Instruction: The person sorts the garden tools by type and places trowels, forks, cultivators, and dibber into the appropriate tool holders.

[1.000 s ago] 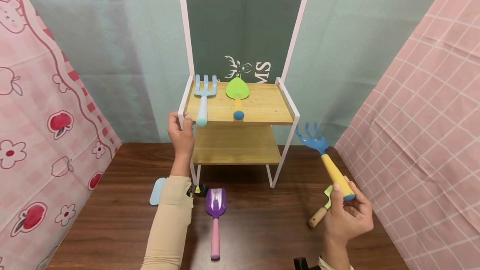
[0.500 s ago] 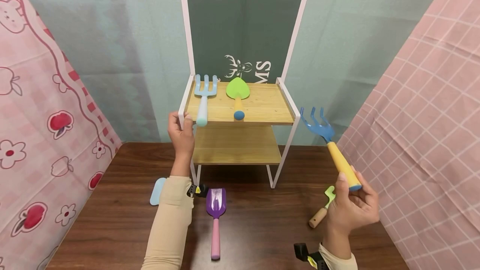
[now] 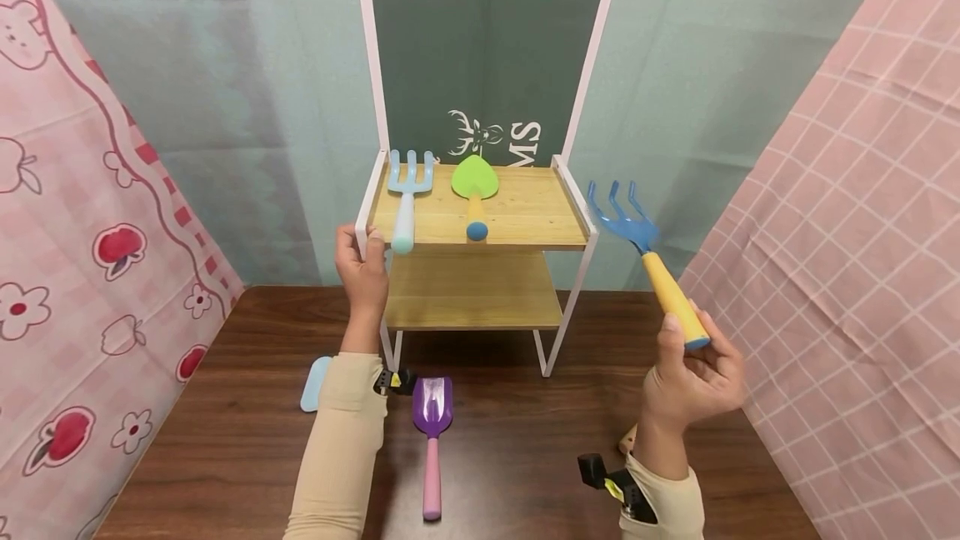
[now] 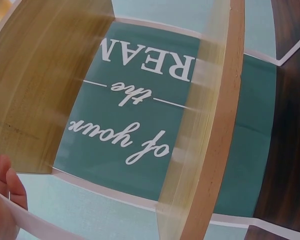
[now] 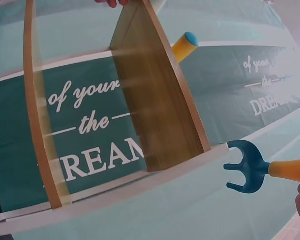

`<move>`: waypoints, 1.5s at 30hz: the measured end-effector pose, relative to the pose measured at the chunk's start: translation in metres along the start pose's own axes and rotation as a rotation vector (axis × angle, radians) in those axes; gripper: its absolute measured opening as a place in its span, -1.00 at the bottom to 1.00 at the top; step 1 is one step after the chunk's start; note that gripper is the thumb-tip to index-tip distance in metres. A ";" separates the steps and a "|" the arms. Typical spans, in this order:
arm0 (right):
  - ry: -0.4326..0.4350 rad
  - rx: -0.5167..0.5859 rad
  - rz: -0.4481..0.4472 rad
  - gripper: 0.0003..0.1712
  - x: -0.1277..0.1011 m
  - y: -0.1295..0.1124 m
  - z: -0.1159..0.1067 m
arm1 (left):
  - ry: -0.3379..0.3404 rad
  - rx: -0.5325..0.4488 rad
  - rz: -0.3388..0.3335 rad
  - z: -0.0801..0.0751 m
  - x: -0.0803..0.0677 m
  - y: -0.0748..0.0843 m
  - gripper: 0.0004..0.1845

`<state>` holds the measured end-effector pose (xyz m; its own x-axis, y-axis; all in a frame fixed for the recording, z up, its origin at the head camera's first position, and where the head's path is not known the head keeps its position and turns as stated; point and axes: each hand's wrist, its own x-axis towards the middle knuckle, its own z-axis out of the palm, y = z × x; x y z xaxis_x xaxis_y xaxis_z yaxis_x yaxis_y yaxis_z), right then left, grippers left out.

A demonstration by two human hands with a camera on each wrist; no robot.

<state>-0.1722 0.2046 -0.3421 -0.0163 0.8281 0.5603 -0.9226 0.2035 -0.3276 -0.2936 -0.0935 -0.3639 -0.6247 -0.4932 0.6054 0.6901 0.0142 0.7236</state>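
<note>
My right hand grips the end of a toy hand rake with a yellow handle and blue tines, held up beside the right side of a two-tier shelf. In the right wrist view the rake's blue head appears next to the shelf's white frame. My left hand holds the shelf's front left corner, thumb at the front. On the top board lie a light blue garden fork at the left and a green trowel with a yellow handle in the middle.
A purple scoop with a pink handle lies on the dark wood table. A light blue piece shows left of my left forearm. The wooden handle of a small tool is mostly hidden behind my right arm. Cloth curtains enclose the table.
My right hand has risen with the rake, bringing its tines up to the level of the top board. My right forearm now covers most of the small green tool. My left hand stays put.
</note>
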 end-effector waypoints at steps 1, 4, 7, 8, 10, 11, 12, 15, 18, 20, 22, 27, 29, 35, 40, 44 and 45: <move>-0.005 0.000 -0.002 -0.64 -0.001 0.001 0.002 | -0.002 0.006 -0.004 0.000 0.000 0.001 -0.95; -0.023 0.019 -0.004 -0.65 -0.003 0.003 0.009 | -0.007 0.018 -0.004 0.000 0.001 0.005 -0.89; -0.041 0.007 -0.005 -0.67 -0.005 0.005 0.017 | -0.012 0.020 0.005 0.002 -0.001 0.018 -0.85; -0.049 0.003 -0.003 -0.68 -0.005 0.006 0.019 | -0.008 0.017 0.005 0.003 -0.001 0.022 -0.84; -0.069 -0.004 -0.002 -0.69 -0.007 0.007 0.024 | 0.001 0.016 0.004 0.004 -0.002 0.029 -0.84; -0.084 -0.008 -0.004 -0.69 -0.008 0.008 0.026 | 0.008 0.014 0.002 0.005 -0.003 0.032 -0.85; -0.098 -0.007 -0.004 -0.69 -0.009 0.010 0.028 | 0.015 0.013 0.001 0.005 -0.003 0.033 -0.85; -0.135 -0.005 -0.001 -0.68 -0.012 0.018 0.030 | 0.030 0.013 -0.004 0.006 -0.003 0.034 -0.88; -0.158 -0.013 0.022 -0.68 -0.013 0.026 0.028 | 0.038 0.015 -0.009 0.006 -0.003 0.033 -0.93; -0.175 -0.023 0.038 -0.68 -0.015 0.029 0.029 | 0.040 0.017 -0.013 0.007 -0.003 0.033 -0.97; -0.189 -0.031 0.046 -0.68 -0.016 0.029 0.031 | 0.046 0.018 -0.018 0.007 -0.003 0.034 -0.94; -0.213 -0.031 0.032 -0.69 -0.020 0.023 0.044 | 0.057 0.036 -0.017 0.009 -0.001 0.036 -0.86; -0.225 -0.032 0.031 -0.69 -0.021 0.023 0.047 | 0.057 0.037 -0.016 0.009 -0.001 0.036 -0.86; -0.264 -0.073 0.035 -0.68 -0.023 0.026 0.053 | 0.045 0.012 -0.023 0.007 -0.001 0.033 -0.87; -0.281 -0.118 0.041 -0.70 -0.025 0.031 0.057 | 0.038 -0.008 -0.025 0.007 -0.001 0.032 -0.89; -0.294 -0.138 0.043 -0.69 -0.029 0.033 0.060 | 0.045 -0.030 -0.040 0.006 -0.001 0.032 -0.87; -0.297 -0.146 0.041 -0.69 -0.029 0.034 0.061 | 0.045 -0.034 -0.043 0.006 -0.001 0.032 -0.86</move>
<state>-0.2265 0.1555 -0.3233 -0.1838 0.6528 0.7349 -0.8544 0.2635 -0.4478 -0.2732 -0.0870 -0.3395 -0.6373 -0.5310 0.5585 0.6758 -0.0368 0.7362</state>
